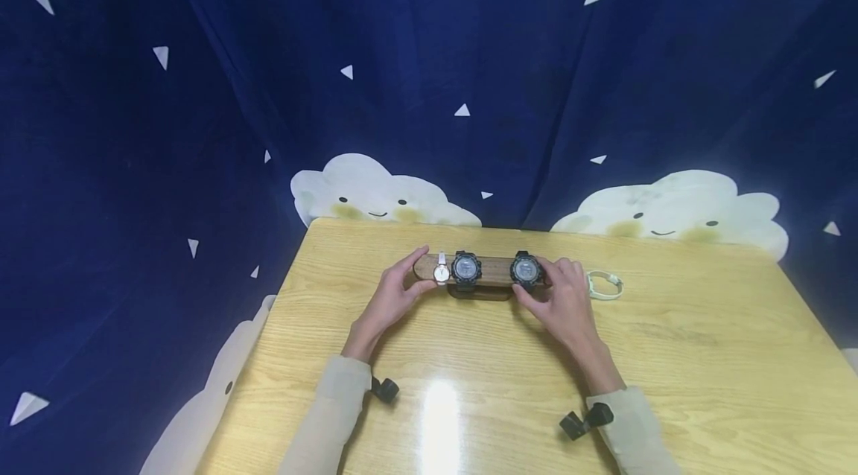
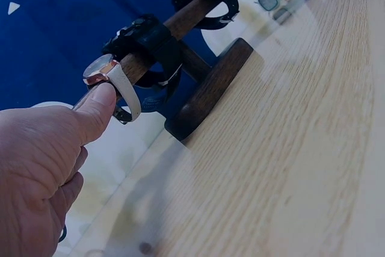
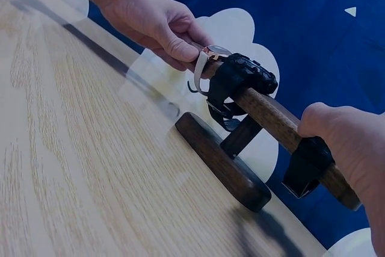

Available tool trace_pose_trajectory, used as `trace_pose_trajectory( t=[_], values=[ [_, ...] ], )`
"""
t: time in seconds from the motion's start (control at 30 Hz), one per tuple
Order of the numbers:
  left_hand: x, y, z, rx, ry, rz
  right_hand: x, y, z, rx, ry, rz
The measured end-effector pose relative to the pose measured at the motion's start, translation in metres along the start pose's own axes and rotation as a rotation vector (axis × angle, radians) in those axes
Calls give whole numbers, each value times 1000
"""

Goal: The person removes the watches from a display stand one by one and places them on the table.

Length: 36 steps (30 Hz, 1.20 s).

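Note:
A dark wooden watch stand (image 1: 494, 272) has a horizontal bar on a rounded base (image 2: 210, 91). My left hand (image 1: 390, 299) grips the bar's left end, its thumb by a small white-strapped watch (image 1: 441, 273) with a rose-gold case. Beside that one, a chunky black digital watch (image 1: 465, 267) is strapped round the bar. Toward the right end sits a second black digital watch (image 1: 526, 269). My right hand (image 1: 568, 305) holds this second watch between thumb and fingers; in the right wrist view the hand partly covers it (image 3: 308, 164).
A pale looped watch or band (image 1: 606, 297) lies on the wooden table (image 1: 670, 356), just right of my right hand. Behind the table's far edge hangs a dark blue curtain (image 1: 415, 88) with clouds and white triangles. A black wrist camera (image 1: 385, 390) is on the left sleeve.

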<state>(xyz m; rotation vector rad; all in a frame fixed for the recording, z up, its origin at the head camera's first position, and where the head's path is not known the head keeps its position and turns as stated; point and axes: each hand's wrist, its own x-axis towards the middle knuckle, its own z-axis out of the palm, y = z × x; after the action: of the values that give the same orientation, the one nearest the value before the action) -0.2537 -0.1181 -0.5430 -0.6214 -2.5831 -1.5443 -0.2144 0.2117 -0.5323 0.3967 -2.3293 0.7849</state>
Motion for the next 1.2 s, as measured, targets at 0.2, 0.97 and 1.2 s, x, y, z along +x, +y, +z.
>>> trace_pose_trajectory(
  t=[0.2,0.97,1.2],
  values=[
    [0,-1,0,-4,1,-3,-1,1,0,4,7,4],
    [0,-2,-1,-26,-11,16,-2,6,-7,-2,-13,31],
    [0,-3,-1,-26,-7,27,-2,6,-10,4,-21,45]
  ],
)
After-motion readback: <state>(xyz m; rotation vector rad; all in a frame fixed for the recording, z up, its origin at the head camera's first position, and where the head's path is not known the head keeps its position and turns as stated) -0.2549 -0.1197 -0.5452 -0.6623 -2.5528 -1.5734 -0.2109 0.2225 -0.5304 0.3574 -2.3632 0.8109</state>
